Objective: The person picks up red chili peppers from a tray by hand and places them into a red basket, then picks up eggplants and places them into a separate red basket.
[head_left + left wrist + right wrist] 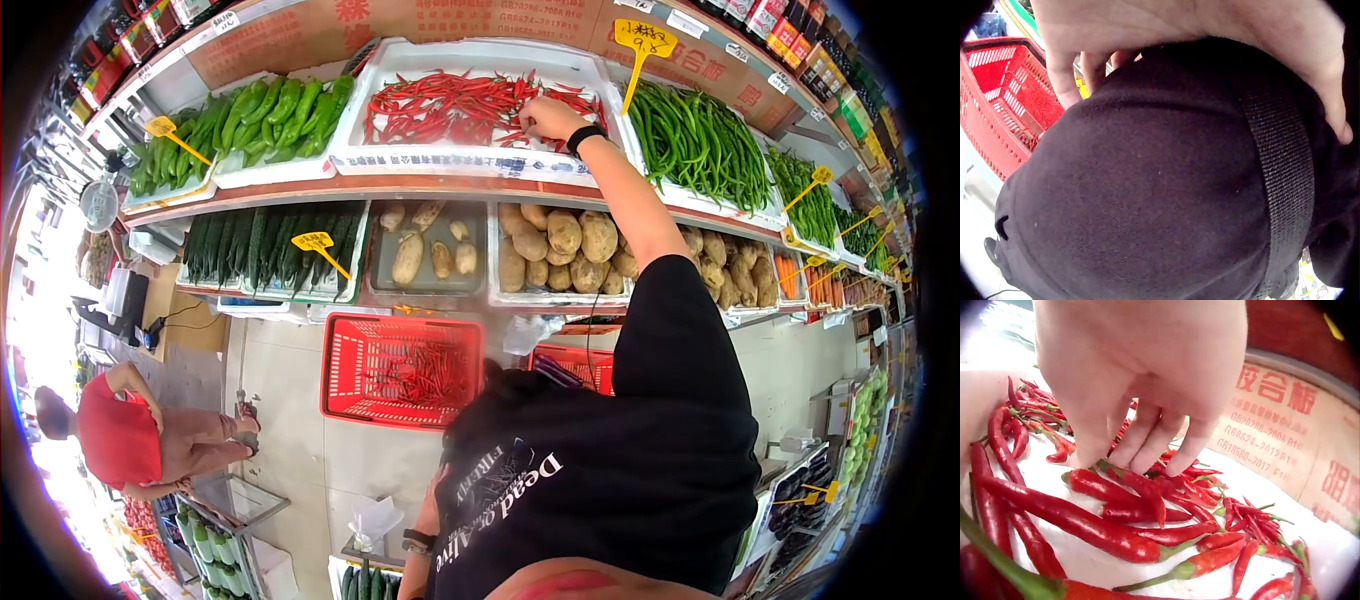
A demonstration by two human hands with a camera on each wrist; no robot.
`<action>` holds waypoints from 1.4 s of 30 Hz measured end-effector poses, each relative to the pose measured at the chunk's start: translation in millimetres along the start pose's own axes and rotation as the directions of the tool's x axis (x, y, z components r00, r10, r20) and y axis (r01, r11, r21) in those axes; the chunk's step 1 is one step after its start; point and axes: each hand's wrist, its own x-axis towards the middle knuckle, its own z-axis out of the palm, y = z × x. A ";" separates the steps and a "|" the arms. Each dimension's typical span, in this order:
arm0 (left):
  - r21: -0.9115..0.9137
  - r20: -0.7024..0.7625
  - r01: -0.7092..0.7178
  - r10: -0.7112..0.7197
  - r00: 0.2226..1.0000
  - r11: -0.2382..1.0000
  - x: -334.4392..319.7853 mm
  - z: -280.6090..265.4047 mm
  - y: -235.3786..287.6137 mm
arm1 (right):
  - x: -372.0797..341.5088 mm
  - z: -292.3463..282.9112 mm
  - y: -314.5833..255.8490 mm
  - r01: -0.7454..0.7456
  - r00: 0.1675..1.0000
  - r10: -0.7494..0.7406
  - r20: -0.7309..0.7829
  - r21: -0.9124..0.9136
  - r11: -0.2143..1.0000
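My right hand (550, 118) reaches into a white foam box (480, 160) of red chili peppers (430, 105) on the upper shelf. In the right wrist view the thumb and fingers point down and pinch a red chili pepper (1141, 484) near its green stem. More chilies lie loosely around the fingertips on the white box floor. Down at my waist, my left hand (1166, 25) rests spread over dark fabric (1147, 175) crossed by a black webbing strap (1282, 169). Its fingers lie along the fabric's curve.
On the floor stands a red basket (335, 405) with red chilies inside. Green peppers (285, 115) and long green chilies (700, 140) flank the foam box. Potatoes (565, 235) and cucumbers (255, 245) fill the shelf below. A person in red (118, 430) stands at the left.
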 end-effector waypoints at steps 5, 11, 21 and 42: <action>-0.057 0.012 -0.037 0.038 0.999 0.998 -4.6 8.4 -33.1 | 10.1 8.4 12.5 0.170 0.974 -0.197 -0.110 -0.219 0.961; -0.331 -0.022 0.067 -0.079 0.997 0.941 1.1 -23.1 36.0 | -29.4 -70.5 -69.4 0.250 0.903 -0.238 -0.357 -0.014 0.968; 0.045 -0.004 -0.044 0.044 0.999 0.998 1.8 -36.1 47.5 | -113.6 138.3 -256.7 0.129 0.938 -0.317 0.142 0.703 0.699; -0.022 -0.091 -0.053 0.050 0.995 0.998 -12.5 -18.7 45.3 | -153.4 306.6 -232.1 -0.061 0.836 -0.271 0.477 0.572 0.818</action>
